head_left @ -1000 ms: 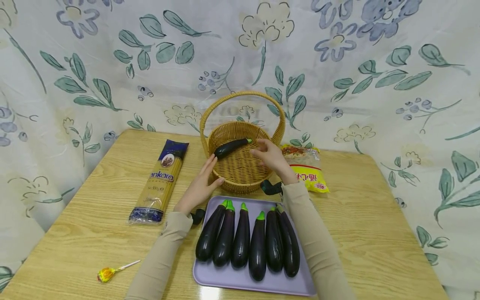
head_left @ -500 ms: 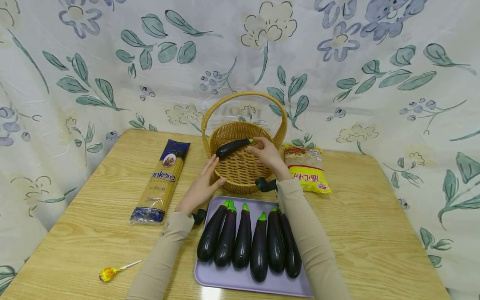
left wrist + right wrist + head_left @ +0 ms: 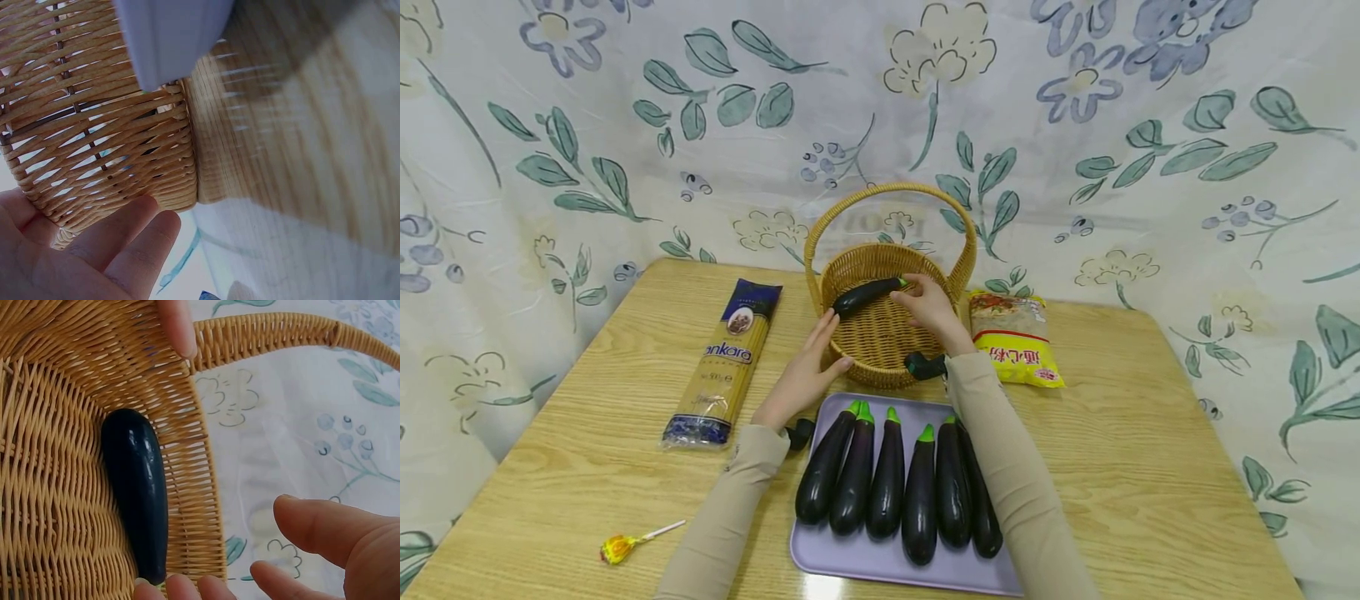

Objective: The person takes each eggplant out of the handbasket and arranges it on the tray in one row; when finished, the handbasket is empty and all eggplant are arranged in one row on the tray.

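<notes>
A dark eggplant point(image 3: 868, 294) lies across the inside of a wicker basket point(image 3: 880, 367) with a tall handle. My right hand point(image 3: 931, 308) reaches over the basket's right side, fingertips at the eggplant's green stem end. In the right wrist view, the thumb point(image 3: 312, 522) stands apart from the eggplant point(image 3: 137, 487) and the other fingers are at its stem; whether they touch it is unclear. My left hand point(image 3: 801, 371) rests on the basket's left side, thumb spread. The left wrist view has its extended fingers point(image 3: 140, 240) against the wicker wall.
In front of the basket, a lilac tray point(image 3: 850, 562) carries several eggplants point(image 3: 887, 479), partly under the right sleeve. Left of it lie a spaghetti packet point(image 3: 722, 367) and a lollipop point(image 3: 619, 547). A yellow-and-clear food bag point(image 3: 1017, 340) sits right of the basket. A floral curtain hangs behind.
My right hand has moved slightly left, bringing its fingertips to the eggplant's stem end. The left hand stays on the basket, and the eggplant lies as before.
</notes>
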The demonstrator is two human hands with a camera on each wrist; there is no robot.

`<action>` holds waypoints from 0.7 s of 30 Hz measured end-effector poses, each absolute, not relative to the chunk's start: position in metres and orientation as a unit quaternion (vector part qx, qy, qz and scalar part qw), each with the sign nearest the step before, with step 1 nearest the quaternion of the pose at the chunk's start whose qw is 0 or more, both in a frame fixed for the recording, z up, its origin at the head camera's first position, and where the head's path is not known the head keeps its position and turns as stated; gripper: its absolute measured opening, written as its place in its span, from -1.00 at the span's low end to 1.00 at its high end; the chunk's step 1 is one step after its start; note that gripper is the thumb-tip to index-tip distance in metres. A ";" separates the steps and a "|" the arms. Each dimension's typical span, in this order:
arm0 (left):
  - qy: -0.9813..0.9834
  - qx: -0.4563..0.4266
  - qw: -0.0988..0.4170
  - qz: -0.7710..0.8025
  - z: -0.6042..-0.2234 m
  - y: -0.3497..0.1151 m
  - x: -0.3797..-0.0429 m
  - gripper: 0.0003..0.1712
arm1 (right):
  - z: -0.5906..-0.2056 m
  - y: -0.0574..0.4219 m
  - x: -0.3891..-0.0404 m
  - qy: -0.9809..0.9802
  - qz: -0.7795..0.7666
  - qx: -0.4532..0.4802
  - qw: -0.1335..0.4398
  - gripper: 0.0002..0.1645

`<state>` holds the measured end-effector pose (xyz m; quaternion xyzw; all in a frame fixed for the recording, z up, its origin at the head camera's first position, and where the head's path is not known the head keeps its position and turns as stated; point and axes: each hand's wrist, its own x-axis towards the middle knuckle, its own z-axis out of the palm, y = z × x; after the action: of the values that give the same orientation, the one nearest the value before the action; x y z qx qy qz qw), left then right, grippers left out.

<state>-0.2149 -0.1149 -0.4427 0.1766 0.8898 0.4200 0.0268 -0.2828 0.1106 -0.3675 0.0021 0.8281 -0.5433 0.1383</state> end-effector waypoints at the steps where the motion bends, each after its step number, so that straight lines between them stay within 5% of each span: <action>1: 0.889 0.178 0.027 0.420 -0.442 -0.115 -0.215 -0.09 | -0.368 0.110 -0.284 0.829 -0.541 0.003 0.139 -0.30; 21: 0.890 0.173 0.031 0.420 -0.444 -0.116 -0.216 -0.11 | -0.373 0.094 -0.293 0.827 -0.544 0.024 0.140 -0.34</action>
<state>-0.2161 -0.1157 -0.4445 0.1728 0.8902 0.4204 0.0308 -0.2932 0.0939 -0.3734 0.0244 0.8272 -0.5436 0.1399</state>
